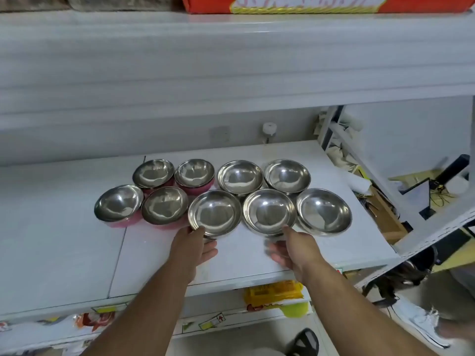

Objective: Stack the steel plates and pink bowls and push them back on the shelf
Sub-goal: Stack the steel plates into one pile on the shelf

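Note:
Several steel plates lie on the white shelf point(77, 253), with several steel-lined pink bowls to their left. My left hand point(195, 246) grips the near rim of the front-left steel plate point(214, 211), thumb on top. My right hand point(293, 246) holds the near rim of the front-middle steel plate point(268, 210) the same way. A third front plate point(324, 210) lies at the right, and two more plates point(240, 177) point(287, 176) sit behind. The pink bowls point(118, 205) point(164, 205) point(153, 173) point(194, 173) stand in two rows.
An upper shelf board point(231, 60) overhangs the back of the shelf. A small white knob point(269, 129) stands at the back wall. The shelf's right edge meets a metal frame point(372, 181). Packaged goods point(275, 294) lie on the shelf below.

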Tool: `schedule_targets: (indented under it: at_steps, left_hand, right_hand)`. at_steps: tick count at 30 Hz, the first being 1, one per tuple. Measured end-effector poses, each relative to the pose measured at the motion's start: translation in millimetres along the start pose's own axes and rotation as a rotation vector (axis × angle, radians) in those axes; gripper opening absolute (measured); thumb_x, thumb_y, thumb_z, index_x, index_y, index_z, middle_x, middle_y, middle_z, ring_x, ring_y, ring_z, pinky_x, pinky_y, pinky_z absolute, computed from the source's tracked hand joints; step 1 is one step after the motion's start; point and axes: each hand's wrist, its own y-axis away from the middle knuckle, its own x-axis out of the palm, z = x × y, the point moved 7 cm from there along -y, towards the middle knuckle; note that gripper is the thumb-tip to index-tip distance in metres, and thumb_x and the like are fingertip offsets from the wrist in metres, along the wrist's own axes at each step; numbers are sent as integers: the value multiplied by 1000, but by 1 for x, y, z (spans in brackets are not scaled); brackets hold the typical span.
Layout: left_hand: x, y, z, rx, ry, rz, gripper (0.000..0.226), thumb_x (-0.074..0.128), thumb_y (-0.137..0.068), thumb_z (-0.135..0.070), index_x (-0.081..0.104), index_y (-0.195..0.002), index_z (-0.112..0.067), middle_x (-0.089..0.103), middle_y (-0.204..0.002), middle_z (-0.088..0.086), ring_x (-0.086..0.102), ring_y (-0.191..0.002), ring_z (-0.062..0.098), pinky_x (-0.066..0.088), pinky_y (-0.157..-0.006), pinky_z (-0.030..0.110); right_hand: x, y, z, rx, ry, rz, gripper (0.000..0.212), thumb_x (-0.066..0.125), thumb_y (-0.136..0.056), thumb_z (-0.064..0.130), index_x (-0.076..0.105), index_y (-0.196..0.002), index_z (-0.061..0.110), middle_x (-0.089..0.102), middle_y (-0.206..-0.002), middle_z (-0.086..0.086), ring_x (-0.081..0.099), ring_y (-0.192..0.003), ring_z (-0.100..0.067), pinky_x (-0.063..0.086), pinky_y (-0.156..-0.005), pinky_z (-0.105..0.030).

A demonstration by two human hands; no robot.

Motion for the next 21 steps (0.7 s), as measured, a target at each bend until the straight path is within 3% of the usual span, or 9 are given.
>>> schedule_targets:
  at_steps: [6, 11, 17, 21]
  left_hand:
    - [0, 1, -2, 9, -2, 21, 38, 52, -100, -14, 52, -138, -11, 68, -115, 17, 74, -96, 32, 63, -74, 40]
    - [-2, 1, -1, 1, 3, 23, 41, 53, -99, -13, 51, -140, -13, 68, -119, 17, 74, -96, 31, 64, -70, 36]
    - [-5, 2, -1, 3, 0, 31, 39, 53, -99, -13, 51, -138, -11, 68, -116, 17, 75, -94, 30, 63, -67, 35]
    - [-7, 6, -2, 13, -9, 42, 32, 52, -100, -12, 55, -131, -10, 69, -111, 16, 75, -91, 29, 63, -67, 34]
  right_hand:
    - [-2, -8, -2, 29, -7, -16, 26, 59, -101, 24, 70, -111, 1, 83, -90, -16, 82, -84, -26, 63, -63, -30]
    - [-2, -2, 7, -2, 56, -48, 26, 65, -98, 21, 74, -103, -3, 82, -81, -17, 75, -56, -18, 54, -46, -19]
    - [-4, 7, 8, -65, 112, -101, 24, 63, -95, 18, 75, -94, -3, 82, -76, -15, 78, -66, -22, 55, -50, -21]
    - [-3, 22, 16, -154, 99, -91, 23, 64, -94, 16, 76, -87, -2, 81, -72, -14, 76, -68, -22, 62, -66, -31]
